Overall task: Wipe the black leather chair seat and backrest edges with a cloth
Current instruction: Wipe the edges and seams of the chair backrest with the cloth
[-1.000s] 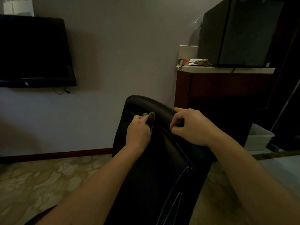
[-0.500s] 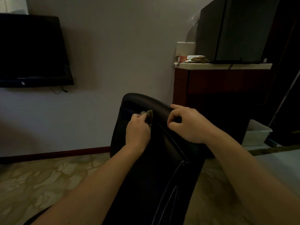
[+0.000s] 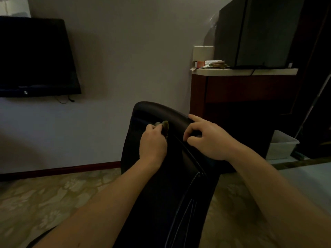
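Observation:
The black leather chair (image 3: 161, 194) fills the lower middle of the view, its backrest top edge curving from upper left to right. My left hand (image 3: 153, 144) grips a small olive-green cloth (image 3: 164, 126) and holds it against the backrest just under the top edge. My right hand (image 3: 206, 138) grips the backrest's right edge, the index finger lying along the top rim and the thumb below. White stitching runs down the chair's side. The seat is hidden under my arms.
A dark TV (image 3: 34, 56) hangs on the wall at left. A red-brown cabinet (image 3: 241, 90) with a black appliance (image 3: 254, 31) on top stands at right. A white plastic bin (image 3: 281, 145) sits on the floor beside it. Patterned floor (image 3: 44, 203) lies at left.
Both hands stay at the backrest top. My right hand's fingers have loosened slightly, the index finger now stretched along the rim. The view has shifted a little.

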